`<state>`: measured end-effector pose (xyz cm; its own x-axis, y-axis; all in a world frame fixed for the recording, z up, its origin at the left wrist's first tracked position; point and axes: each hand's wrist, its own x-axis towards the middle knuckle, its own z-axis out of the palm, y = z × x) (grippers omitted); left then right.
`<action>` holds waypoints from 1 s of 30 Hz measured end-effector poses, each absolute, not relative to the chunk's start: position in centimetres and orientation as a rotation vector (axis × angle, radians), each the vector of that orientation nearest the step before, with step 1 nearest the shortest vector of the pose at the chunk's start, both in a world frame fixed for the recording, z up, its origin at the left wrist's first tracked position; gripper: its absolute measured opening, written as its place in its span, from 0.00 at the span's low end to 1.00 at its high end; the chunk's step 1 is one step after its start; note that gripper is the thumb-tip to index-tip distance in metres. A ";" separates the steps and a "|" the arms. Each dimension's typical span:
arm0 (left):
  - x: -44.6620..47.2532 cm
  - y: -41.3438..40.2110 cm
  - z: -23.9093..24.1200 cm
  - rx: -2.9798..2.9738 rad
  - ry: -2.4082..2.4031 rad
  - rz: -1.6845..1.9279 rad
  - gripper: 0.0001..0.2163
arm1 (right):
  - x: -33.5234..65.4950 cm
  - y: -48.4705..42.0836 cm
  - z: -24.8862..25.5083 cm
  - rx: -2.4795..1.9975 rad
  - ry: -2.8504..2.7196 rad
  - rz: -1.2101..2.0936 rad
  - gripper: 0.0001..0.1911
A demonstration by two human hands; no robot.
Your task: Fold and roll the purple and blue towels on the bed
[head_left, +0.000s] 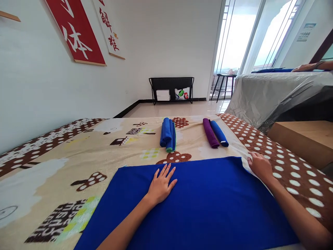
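Your left hand (161, 187) lies flat, fingers spread, gripping nothing, apparently steadying the blue cloth (208, 198) beneath them. Your right hand (261, 168) curls its fingers beside the far right corner; I cannot tell whether they pinch it. Beyond your fingertips, rolled towels (168, 132) sit clear, seemingly leaving it room.
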<state>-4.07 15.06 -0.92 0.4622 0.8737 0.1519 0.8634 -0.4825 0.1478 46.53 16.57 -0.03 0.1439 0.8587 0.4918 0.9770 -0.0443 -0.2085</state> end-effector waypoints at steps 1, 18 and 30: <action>-3.7 15.1 -1.0 2.637 1.584 0.322 0.27 | 45.3 16.2 0.5 -1.921 -1.737 -0.309 0.23; -10.9 16.8 -0.7 2.519 1.842 0.248 0.28 | 40.8 17.2 -3.8 -1.715 -2.178 0.196 0.36; -11.6 16.2 -0.3 2.427 2.066 0.308 0.29 | 37.3 17.5 -3.1 -1.764 -2.021 0.034 0.30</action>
<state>-11.59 16.20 -0.27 0.1498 0.9713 0.1846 0.9829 -0.1665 0.0784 37.33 17.55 -3.10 -0.0766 0.9452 0.3173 0.9338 0.1796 -0.3093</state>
